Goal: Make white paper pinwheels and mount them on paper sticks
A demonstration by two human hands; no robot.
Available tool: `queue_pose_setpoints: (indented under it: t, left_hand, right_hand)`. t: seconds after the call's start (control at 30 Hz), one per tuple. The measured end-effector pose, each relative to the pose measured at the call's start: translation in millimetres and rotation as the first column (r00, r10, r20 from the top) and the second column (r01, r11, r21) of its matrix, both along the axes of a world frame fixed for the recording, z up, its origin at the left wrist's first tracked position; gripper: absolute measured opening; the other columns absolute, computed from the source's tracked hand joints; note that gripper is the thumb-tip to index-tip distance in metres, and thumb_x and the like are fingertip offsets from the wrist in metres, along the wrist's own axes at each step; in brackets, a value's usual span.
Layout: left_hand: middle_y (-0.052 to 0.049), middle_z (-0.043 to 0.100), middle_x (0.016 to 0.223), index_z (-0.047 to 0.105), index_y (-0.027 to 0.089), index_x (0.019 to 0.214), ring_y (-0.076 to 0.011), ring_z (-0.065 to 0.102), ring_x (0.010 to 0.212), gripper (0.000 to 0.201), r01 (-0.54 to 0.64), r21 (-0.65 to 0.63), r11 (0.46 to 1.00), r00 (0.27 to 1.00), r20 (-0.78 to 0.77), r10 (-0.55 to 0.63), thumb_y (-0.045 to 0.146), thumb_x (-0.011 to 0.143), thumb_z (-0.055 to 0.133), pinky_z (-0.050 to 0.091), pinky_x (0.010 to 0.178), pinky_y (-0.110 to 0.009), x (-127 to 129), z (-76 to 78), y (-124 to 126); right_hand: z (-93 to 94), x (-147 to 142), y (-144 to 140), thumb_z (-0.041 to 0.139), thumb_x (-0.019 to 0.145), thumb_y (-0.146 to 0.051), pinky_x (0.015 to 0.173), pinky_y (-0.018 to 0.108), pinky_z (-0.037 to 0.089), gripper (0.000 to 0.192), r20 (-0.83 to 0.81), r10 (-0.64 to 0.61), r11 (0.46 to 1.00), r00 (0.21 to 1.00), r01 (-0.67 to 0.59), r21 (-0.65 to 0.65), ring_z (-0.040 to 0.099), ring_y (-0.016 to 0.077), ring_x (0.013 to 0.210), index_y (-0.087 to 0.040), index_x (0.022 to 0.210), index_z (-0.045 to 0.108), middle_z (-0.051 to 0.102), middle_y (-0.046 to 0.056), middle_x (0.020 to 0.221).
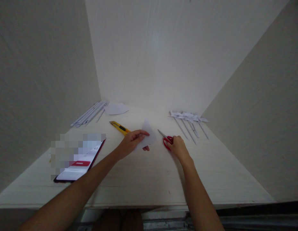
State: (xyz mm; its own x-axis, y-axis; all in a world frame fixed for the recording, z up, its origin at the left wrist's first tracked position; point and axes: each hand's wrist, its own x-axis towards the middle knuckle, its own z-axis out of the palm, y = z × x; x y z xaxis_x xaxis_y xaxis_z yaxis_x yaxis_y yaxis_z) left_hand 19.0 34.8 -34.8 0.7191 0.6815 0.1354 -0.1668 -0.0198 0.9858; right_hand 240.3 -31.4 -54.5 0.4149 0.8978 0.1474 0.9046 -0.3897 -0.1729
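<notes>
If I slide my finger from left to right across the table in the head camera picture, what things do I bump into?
Phone → yellow utility knife → left hand holding a white paper piece → red scissors under the right hand → paper flags on sticks.

Yellow cutter (119, 127), phone (78, 162), paper sticks (89, 114), paper flags (189, 123) on table (144, 179).

Bare desk (144, 179) before hands; phone (78, 162) left.

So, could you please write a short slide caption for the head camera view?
Left hand holds a white paper piece; right hand grips red-handled scissors on the pale table.
</notes>
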Motion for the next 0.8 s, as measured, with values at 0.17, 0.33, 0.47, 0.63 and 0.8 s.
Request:
queue_pose_setpoints:
  t: [0.17, 0.33, 0.47, 0.63, 0.8]
  left_hand:
    - [0.006, 0.051, 0.053, 0.041, 0.018, 0.098, -0.0082, 0.047, 0.037, 0.028, 0.286, -0.044, 0.957, 0.889, -0.361, -0.282, 0.038, 0.08, 0.048, 0.034, 0.038, -0.017, -5, -6.0, -1]
    - [0.003, 0.053, 0.061, 0.046, 0.021, 0.11, -0.0111, 0.049, 0.05, 0.028, 0.35, 0.381, 0.856, 0.723, -0.69, 0.011, 0.035, 0.087, 0.037, 0.039, 0.049, -0.021, -13, -5.8, -23]
    - [-0.014, 0.062, 0.09, 0.048, 0.023, 0.123, -0.0263, 0.06, 0.076, 0.041, 0.31, 0.808, 0.501, 0.501, -0.587, 0.637, 0.04, 0.086, 0.041, 0.045, 0.063, -0.037, -24, -10.0, -51]
    - [-0.013, 0.055, 0.121, 0.052, 0.016, 0.119, -0.0252, 0.051, 0.111, 0.037, 0.237, 0.949, 0.208, 0.641, -0.314, 0.7, 0.032, 0.09, 0.036, 0.037, 0.091, -0.041, -33, -26.3, -70]
    - [-0.008, 0.051, 0.128, 0.047, 0.014, 0.125, -0.0167, 0.045, 0.119, 0.04, 0.211, 0.955, 0.21, 0.745, -0.296, 0.597, 0.03, 0.093, 0.027, 0.028, 0.102, -0.038, -38, -48.9, -77]
  right_hand:
    - [3.7, -1, -2, 0.051, 0.075, -0.025, 0.073, 0.034, 0.039, 0.025, 0.087, -0.047, 0.994, 0.995, 0.055, -0.09, 0.057, 0.0278, 0.089, -0.007, 0.088, 0.063, 0.063, 0.017, 0.089]
    - [10.9, -9, -8, 0.044, 0.081, -0.025, 0.082, 0.039, 0.039, 0.027, 0.04, -0.002, 0.998, 0.999, 0.0, 0.065, 0.054, 0.0273, 0.098, -0.01, 0.094, 0.062, 0.061, 0.017, 0.099]
    - [15.5, -38, -25, 0.033, 0.087, -0.021, 0.093, 0.036, 0.038, 0.034, -0.054, 0.462, 0.846, 0.885, -0.421, 0.327, 0.051, 0.0199, 0.108, -0.014, 0.111, 0.057, 0.059, 0.012, 0.114]
    - [6.6, -78, -44, 0.03, 0.091, -0.025, 0.104, 0.042, 0.03, 0.042, -0.068, 0.737, 0.676, 0.673, -0.73, 0.102, 0.04, 0.0183, 0.124, -0.017, 0.13, 0.041, 0.047, 0.009, 0.132]
    - [-10.3, -88, -53, 0.03, 0.091, -0.029, 0.108, 0.042, 0.024, 0.049, -0.041, 0.746, 0.663, 0.664, -0.747, -0.045, 0.023, 0.0192, 0.133, -0.009, 0.135, 0.031, 0.03, 0.012, 0.142]
